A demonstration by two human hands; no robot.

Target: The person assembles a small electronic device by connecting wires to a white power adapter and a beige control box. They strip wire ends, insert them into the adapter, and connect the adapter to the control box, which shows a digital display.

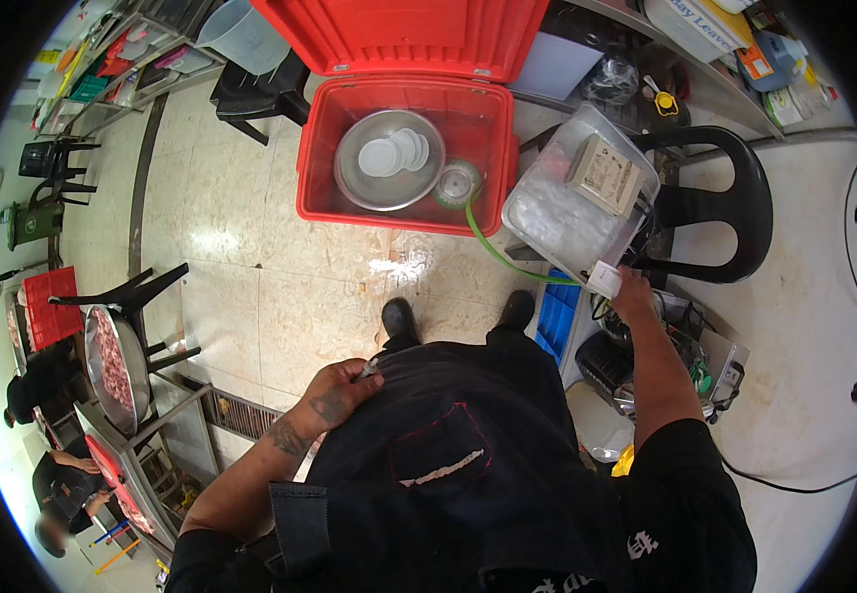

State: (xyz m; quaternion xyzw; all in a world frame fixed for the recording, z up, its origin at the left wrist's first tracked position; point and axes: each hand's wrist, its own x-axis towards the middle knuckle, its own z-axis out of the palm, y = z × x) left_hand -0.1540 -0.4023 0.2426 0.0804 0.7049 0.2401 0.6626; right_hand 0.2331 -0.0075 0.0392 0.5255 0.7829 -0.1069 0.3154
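My right hand (632, 297) is closed on a small white square piece (603, 280), held at the near corner of a clear plastic tub (557, 222). Clear plastic wrap and a printed beige box (606, 176) lie in that tub. At my apron's left side, my left hand (342, 389) is closed around something small and greyish white; its kind cannot be made out. In front of me stands a red cooler box (399, 223) with its lid raised. It contains a round metal basin (352, 188) with several white discs (380, 158), plus a round piece beside a green hose (488, 242).
A black plastic chair (745, 203) stands right of the tub. Below it are a blue tray (555, 316) and cluttered equipment (690, 356). At left, a large metal bowl of meat (112, 366) sits near a black stool (137, 292). Another person (71, 484) works at the lower left.
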